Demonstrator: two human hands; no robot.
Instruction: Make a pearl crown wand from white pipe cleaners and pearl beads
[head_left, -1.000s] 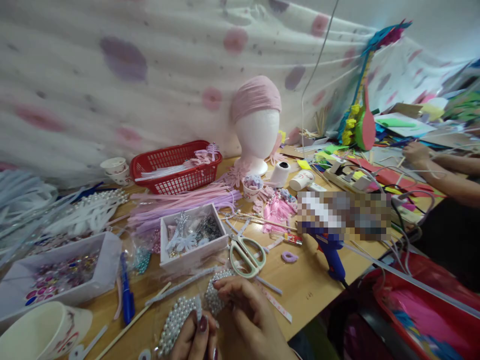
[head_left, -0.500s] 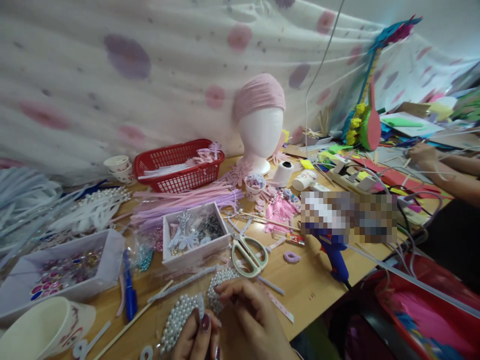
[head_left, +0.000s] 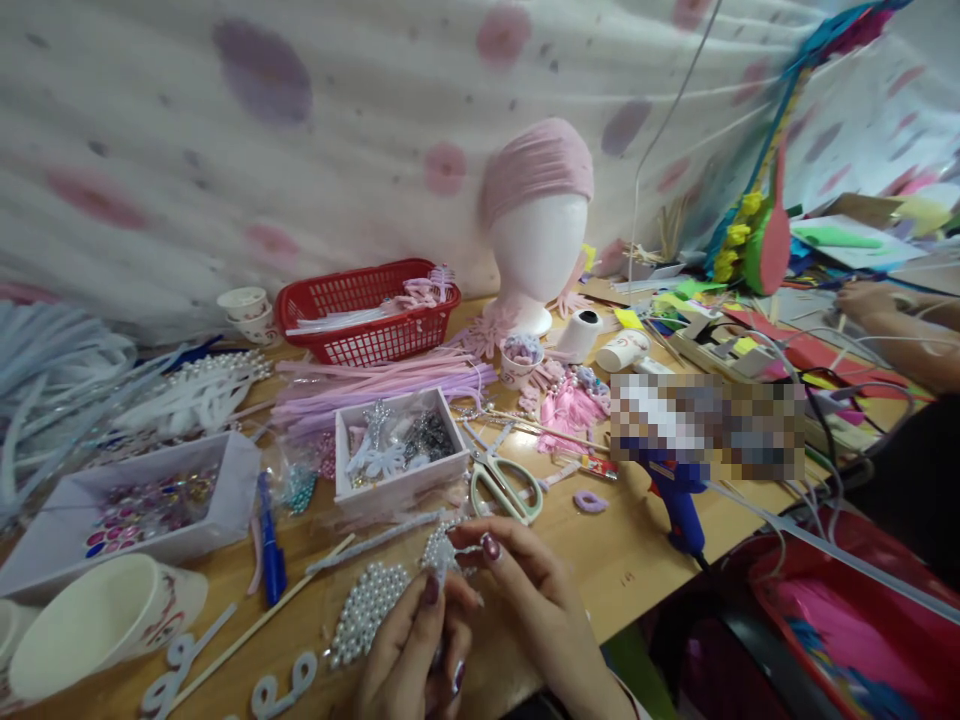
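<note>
My left hand (head_left: 416,635) pinches a short pale pipe cleaner (head_left: 441,558) upright between thumb and fingers. Close on its right, my right hand (head_left: 536,595) has bent fingers, with thumb and forefinger at a thin pale strand that seems part of the same pipe cleaner; the fingers partly hide it. White pearl beads (head_left: 367,610) in clear plastic lie left of my left hand, and more pearls (head_left: 435,545) show behind the fingertips. Just beyond are pale-handled scissors (head_left: 492,468). Curled pipe cleaners (head_left: 285,688) and a wooden stick (head_left: 259,625) lie to the left.
White boxes of gems (head_left: 232,490) and trinkets (head_left: 409,475), a paper cup (head_left: 176,610) and a blue pen (head_left: 271,560) stand left. Behind are a red basket (head_left: 360,345) and a foam head (head_left: 536,245). A blue glue gun (head_left: 679,510) lies right, near another person's arm (head_left: 892,320).
My hands have shifted slightly up and right in the view. The right thumb and forefinger have spread from a tighter pinch, and the pearls beside my left hand are less covered.
</note>
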